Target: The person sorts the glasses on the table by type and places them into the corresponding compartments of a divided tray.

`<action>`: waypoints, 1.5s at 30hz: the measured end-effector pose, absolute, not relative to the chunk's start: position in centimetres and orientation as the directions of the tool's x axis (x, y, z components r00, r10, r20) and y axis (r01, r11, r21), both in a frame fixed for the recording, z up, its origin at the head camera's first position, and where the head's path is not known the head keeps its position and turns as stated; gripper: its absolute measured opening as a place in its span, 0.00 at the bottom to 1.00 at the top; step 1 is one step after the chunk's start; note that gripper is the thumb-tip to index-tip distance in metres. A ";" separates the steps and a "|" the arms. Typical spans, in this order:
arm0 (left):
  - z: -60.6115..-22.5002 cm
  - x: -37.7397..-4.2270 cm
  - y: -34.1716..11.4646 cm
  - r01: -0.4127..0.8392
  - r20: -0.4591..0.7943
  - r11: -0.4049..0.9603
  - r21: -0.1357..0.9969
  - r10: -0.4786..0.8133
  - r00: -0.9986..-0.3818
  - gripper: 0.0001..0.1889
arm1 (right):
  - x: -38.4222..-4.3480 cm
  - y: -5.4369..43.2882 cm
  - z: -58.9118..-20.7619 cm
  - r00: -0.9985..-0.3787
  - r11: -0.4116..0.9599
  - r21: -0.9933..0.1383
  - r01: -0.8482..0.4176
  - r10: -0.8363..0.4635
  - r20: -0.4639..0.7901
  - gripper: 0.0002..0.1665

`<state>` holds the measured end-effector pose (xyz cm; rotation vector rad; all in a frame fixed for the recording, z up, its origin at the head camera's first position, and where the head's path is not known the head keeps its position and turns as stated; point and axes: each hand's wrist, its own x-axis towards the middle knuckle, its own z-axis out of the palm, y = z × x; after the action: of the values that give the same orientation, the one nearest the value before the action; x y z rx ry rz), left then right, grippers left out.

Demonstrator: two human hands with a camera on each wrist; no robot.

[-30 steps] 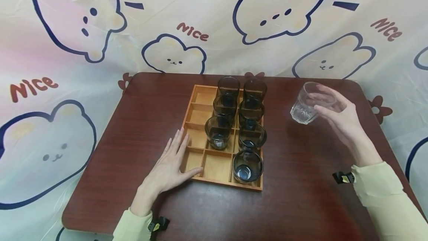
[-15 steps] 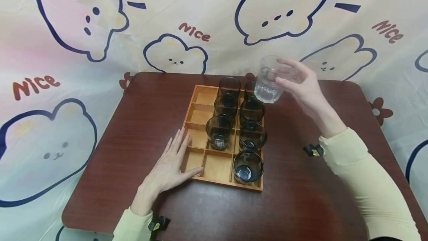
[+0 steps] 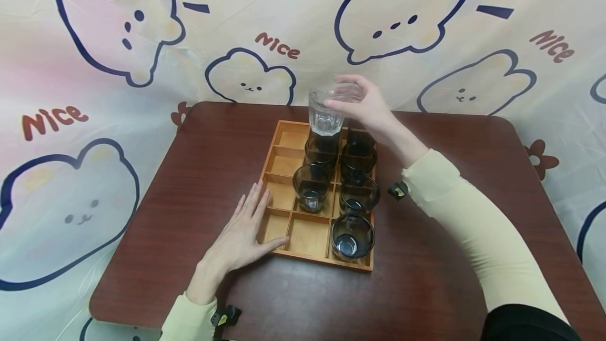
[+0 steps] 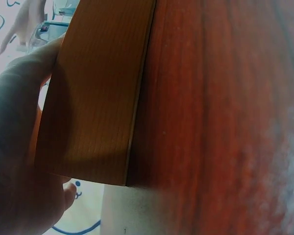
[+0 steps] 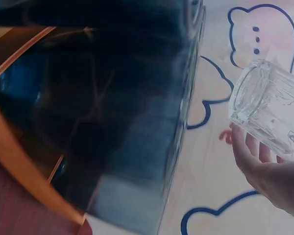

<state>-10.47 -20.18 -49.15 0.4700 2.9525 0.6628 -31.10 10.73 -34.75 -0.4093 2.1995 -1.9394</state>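
Note:
My right hand [image 3: 366,103] grips a clear drinking glass [image 3: 325,117] near its rim. The glass hangs over the back of a wooden compartment tray [image 3: 307,236] and overlaps the rearmost dark glass of the middle column. In the right wrist view, the fingers curl round the clear glass [image 5: 264,107], with a dark glass [image 5: 132,122] large in the foreground. My left hand [image 3: 239,238] rests at the tray's front left corner, fingers straight along its side. The left wrist view shows the tray's outer wall [image 4: 95,93] beside the thumb. Several dark tinted glasses [image 3: 311,193] stand in the middle and right columns.
The tray's left column [image 3: 286,162] holds no glasses, nor does the front middle compartment. Under the tray is a dark red-brown table [image 3: 199,167]. A patterned cloth [image 3: 251,4] hangs behind the table's back edge.
My right hand has carried the clear glass leftward from the table's right side to over the back of the tray. The left hand stays in place.

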 end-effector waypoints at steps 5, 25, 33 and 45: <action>-49.0 -10.5 -20.2 0.277 -0.008 0.861 0.427 0.310 -0.951 0.65 | -32.0 8.1 -35.1 -0.940 0.138 -0.987 -0.081 -0.340 0.029 0.43; -49.1 -10.4 -20.5 0.288 0.005 0.855 0.431 0.317 -0.948 0.65 | -35.1 2.8 -37.9 -0.849 0.439 -0.829 -0.347 -0.523 0.078 0.53; -49.3 -10.5 -20.4 0.307 0.024 0.849 0.429 0.329 -0.944 0.64 | -35.5 3.4 -40.4 -0.875 0.585 -0.736 -0.342 -0.484 0.022 0.55; -49.4 -10.5 -20.7 0.307 0.017 0.852 0.425 0.331 -0.943 0.64 | -36.0 2.8 -41.2 -0.829 0.635 -0.628 -0.450 -0.558 0.030 0.53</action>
<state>-10.47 -20.68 -49.36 0.5116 2.9679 0.6661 -35.96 2.77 -41.20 -0.8357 2.6868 -0.9627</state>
